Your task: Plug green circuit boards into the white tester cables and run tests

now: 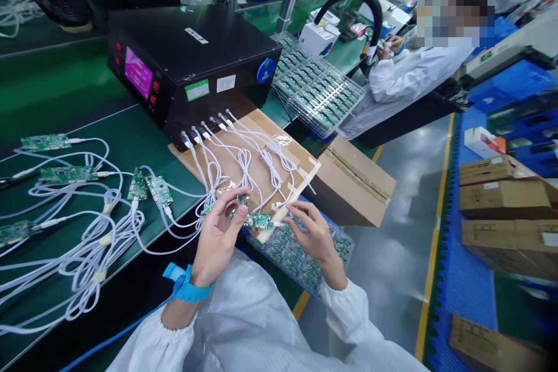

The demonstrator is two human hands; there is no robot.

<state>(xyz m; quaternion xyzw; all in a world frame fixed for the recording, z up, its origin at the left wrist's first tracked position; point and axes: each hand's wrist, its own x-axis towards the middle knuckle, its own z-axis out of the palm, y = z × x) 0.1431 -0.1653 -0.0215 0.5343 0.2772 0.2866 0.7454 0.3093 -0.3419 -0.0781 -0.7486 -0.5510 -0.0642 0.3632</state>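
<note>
My left hand (222, 235), with a blue strap at its wrist, is curled around small green circuit boards. One circuit board (263, 221) reaches out from it toward my right hand (311, 232). The thumb and fingers of my right hand pinch a white cable plug (279, 222) at the end of that board. Beneath both hands lies a cardboard sheet (257, 128), with bundled white cables (245, 167) on it running to the front of a black box device (192, 46). Below my hands is a clear tray of boards (322, 267).
Cabled circuit boards (67, 174) and tangled white cables (87, 279) cover the green bench at left. Another board tray (322, 90) stands behind the device. A cardboard box (353, 180) is at right. A person in a white sleeve (405, 75) sits further back. A blue cord (117, 331) trails from my left wrist.
</note>
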